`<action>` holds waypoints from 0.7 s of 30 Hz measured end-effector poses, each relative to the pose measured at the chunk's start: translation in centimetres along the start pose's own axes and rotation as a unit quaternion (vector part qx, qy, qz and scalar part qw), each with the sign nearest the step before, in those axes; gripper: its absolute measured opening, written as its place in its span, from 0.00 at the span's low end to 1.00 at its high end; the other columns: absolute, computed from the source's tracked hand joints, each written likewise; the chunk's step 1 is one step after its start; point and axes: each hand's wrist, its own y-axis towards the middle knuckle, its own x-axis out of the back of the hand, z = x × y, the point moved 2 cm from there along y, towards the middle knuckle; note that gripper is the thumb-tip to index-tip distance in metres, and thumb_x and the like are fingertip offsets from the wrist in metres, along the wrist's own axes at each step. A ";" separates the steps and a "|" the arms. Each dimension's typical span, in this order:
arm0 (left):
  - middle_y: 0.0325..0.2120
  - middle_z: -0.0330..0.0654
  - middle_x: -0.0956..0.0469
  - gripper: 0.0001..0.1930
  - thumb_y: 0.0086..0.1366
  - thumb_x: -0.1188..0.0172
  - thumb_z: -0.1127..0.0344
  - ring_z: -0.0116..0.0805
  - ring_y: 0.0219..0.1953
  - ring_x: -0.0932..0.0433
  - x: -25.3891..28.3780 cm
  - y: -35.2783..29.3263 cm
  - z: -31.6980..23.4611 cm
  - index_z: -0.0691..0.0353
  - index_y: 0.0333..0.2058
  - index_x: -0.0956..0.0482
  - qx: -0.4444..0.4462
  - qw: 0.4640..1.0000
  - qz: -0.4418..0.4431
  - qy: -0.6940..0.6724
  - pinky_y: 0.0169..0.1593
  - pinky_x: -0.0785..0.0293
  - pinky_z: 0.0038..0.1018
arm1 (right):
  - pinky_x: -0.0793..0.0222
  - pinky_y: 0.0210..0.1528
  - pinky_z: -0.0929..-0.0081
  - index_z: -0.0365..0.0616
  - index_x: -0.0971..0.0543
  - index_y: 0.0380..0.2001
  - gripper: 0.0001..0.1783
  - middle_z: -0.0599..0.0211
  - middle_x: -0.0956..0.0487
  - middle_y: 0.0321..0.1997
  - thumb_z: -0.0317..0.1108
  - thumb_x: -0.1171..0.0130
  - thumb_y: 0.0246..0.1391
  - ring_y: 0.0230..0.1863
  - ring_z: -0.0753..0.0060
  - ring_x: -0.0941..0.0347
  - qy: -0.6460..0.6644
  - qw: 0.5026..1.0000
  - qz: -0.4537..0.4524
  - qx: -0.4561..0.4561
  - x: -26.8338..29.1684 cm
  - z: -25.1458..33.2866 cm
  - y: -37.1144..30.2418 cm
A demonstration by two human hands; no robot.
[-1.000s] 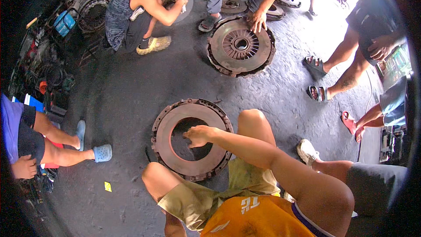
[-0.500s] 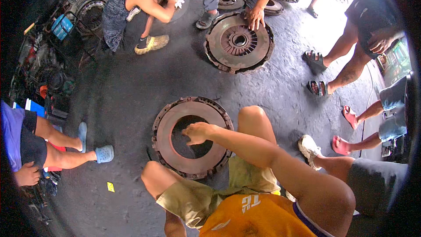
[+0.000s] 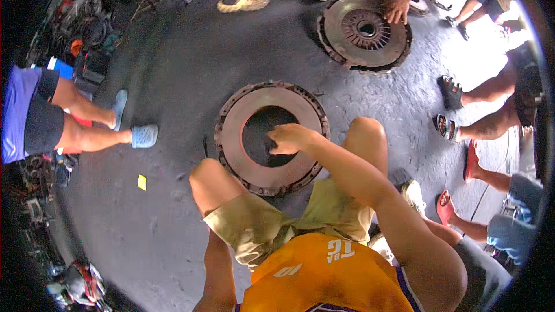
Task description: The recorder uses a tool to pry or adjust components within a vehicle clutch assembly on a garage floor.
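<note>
Between my bent knees a large round clutch pressure plate [image 3: 234, 124] lies flat on the dark floor. Its smooth ring face is up, with a bolted, notched rim around it and a dark opening in the middle. My right hand [image 3: 289, 138] reaches over that opening, fingers curled down and drawn together. Something dark shows under the fingertips, too small and blurred to name. My left forearm runs down beside my left thigh, and the hand is hidden behind the leg.
A second clutch plate [image 3: 335, 29] stands at the back right, with another person's hand [image 3: 396, 8] on it. People's feet in sandals surround me. Machine parts [image 3: 87, 17] pile up at the far left. A small yellow card [image 3: 142, 182] lies on the floor.
The view has shifted, so the plates sit farther right and higher in the picture. My right hand stays over the opening, now nearer its middle. The crouching person has mostly left the frame.
</note>
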 end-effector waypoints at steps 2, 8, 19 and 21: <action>0.30 0.55 0.23 0.22 0.59 0.48 0.47 0.58 0.34 0.27 0.1 -0.2 0.1 0.65 0.32 0.24 0.003 1.000 -0.002 0.000 0.40 0.32 0.46 | 0.36 0.52 0.59 0.37 0.30 0.47 0.30 0.46 0.28 0.47 0.51 0.47 0.48 0.50 0.47 0.32 0.016 0.998 0.054 -0.018 0.1 0.4 -0.2; 0.31 0.56 0.23 0.22 0.59 0.48 0.47 0.58 0.34 0.27 0.5 -1.0 1.5 0.65 0.31 0.24 0.013 1.000 -0.010 -0.003 0.40 0.32 0.47 | 0.40 0.57 0.60 0.36 0.34 0.52 0.35 0.45 0.33 0.54 0.52 0.46 0.49 0.57 0.48 0.38 0.025 0.989 0.137 -0.046 -2.2 0.2 0.7; 0.31 0.56 0.24 0.23 0.59 0.48 0.46 0.60 0.35 0.27 -5.1 0.0 7.3 0.65 0.31 0.25 0.025 0.997 -0.078 0.017 0.40 0.32 0.48 | 0.68 0.66 0.50 0.32 0.51 0.62 0.45 0.45 0.56 0.68 0.60 0.62 0.55 0.69 0.50 0.63 -0.017 0.863 -0.272 -0.426 -9.7 -9.9 14.3; 0.31 0.57 0.24 0.23 0.59 0.48 0.46 0.60 0.35 0.27 -7.0 1.4 8.4 0.65 0.31 0.25 0.015 0.994 -0.101 0.029 0.40 0.32 0.48 | 0.68 0.66 0.50 0.33 0.51 0.62 0.45 0.44 0.56 0.68 0.62 0.65 0.55 0.69 0.50 0.64 -0.110 0.838 -0.240 -0.477 -10.8 -7.2 17.9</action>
